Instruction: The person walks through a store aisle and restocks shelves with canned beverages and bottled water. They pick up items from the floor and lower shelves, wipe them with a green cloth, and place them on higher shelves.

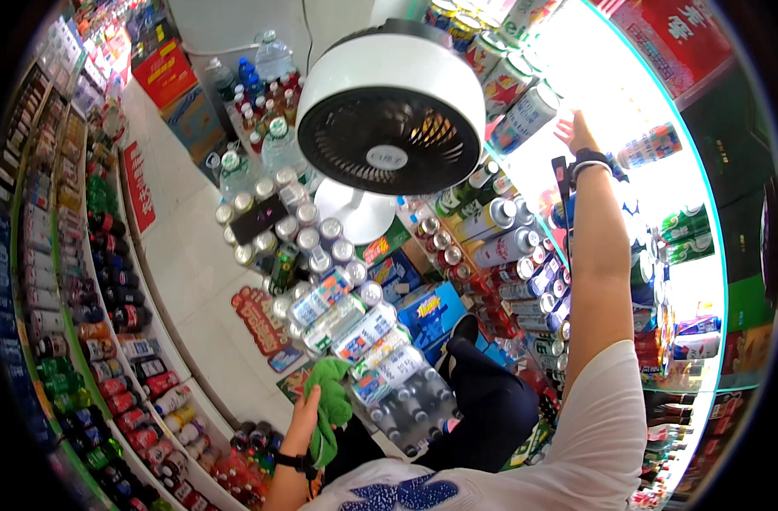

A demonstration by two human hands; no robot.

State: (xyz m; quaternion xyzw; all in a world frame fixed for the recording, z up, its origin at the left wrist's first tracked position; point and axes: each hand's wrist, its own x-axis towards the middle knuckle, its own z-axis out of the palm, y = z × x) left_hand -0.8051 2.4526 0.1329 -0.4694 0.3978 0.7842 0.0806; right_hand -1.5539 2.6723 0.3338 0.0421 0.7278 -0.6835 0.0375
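My left hand [306,412] grips a bunched green cloth [330,402] low in the view, beside my lap. Stretched out into a brightly lit glass shelf [609,83], my right hand [575,133] has its fingers apart and holds nothing. A large white printed can [526,118] stands just left of it, and a similar can [650,145] is to its right, past the wrist. Glare washes out the shelf around my fingertips, so I cannot tell whether they touch its surface.
A white fan [389,108] rises in front of me. Below it are grouped cans [309,236] with a dark phone [259,219] on top, shrink-wrapped drinks [363,332] and a blue carton [430,310]. Bottle-filled shelves [114,345] line the left, across a tiled floor [188,255].
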